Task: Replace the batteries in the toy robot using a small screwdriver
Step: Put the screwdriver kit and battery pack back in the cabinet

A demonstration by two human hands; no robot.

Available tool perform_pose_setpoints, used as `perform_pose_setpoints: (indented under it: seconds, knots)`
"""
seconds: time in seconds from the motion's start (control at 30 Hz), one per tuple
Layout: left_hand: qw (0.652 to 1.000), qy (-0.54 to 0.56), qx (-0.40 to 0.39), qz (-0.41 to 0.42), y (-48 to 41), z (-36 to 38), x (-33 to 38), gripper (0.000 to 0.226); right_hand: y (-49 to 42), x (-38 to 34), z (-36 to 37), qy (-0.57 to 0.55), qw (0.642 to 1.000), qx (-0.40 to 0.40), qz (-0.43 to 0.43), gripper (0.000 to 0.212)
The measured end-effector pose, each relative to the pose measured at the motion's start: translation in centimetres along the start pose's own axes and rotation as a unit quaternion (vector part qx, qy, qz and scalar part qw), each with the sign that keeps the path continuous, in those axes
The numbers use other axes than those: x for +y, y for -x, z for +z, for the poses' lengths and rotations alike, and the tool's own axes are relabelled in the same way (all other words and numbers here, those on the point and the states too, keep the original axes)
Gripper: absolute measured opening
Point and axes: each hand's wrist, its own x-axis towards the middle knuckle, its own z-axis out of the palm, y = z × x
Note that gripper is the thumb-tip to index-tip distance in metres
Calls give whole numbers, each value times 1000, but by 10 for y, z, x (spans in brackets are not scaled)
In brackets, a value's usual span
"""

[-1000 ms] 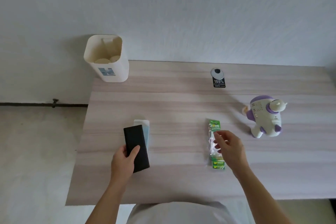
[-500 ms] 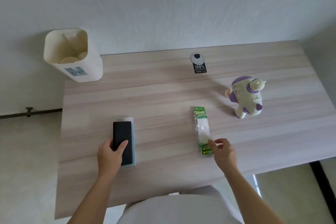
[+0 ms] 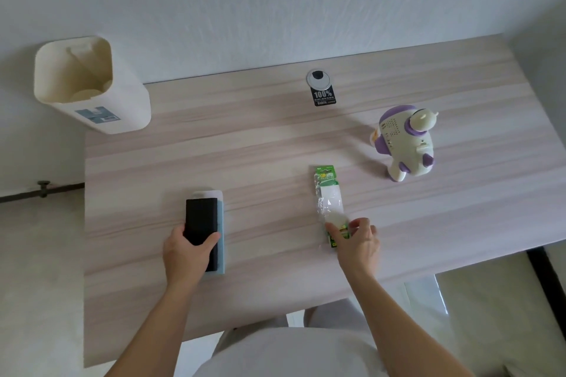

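A cream and purple toy robot stands upright at the right of the wooden table. A green and clear battery pack lies flat in the middle, and my right hand pinches its near end. At the left a black flat case lies on a pale blue and white pad. My left hand grips the near end of the black case, thumb on its right side. No screwdriver is visible.
A cream open bin stands off the table's far left corner against the white wall. A round cable grommet with a black label sits at the table's back edge. The near table edge runs just beyond my forearms.
The camera has tilted and shifted, so the table now sits lower and turned. My right hand slid from the middle of the battery pack to its near end. My left hand stays on the black case.
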Motion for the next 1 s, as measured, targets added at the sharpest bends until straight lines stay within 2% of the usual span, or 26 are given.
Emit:
perform_pose_setpoints:
  seconds: [0.23, 0.43, 0.57, 0.7, 0.83, 1.0]
  knots:
    - [998, 3, -45, -35, 6, 13, 10, 66, -1, 0, 1, -5, 1000, -7, 22, 49]
    - [993, -19, -78, -81, -1, 14, 16, 63, -5, -4, 1, -10, 999, -35, 30, 50]
    - [995, -51, -72, -54, 7, 21, 23, 75, -6, -4, -1, -9, 999, -41, 23, 50]
    - [993, -30, -105, -37, 15, 25, 28, 68, -1, -5, -3, -8, 999, -47, -10, 42]
    - [989, -35, -145, 0, 23, 34, 30, 48, 0, -3, -5, -21, 997, -65, -38, 42]
    - [985, 64, -160, -23, 43, 42, 35, 48, -3, 0, -11, -67, 995, -71, -19, 42]
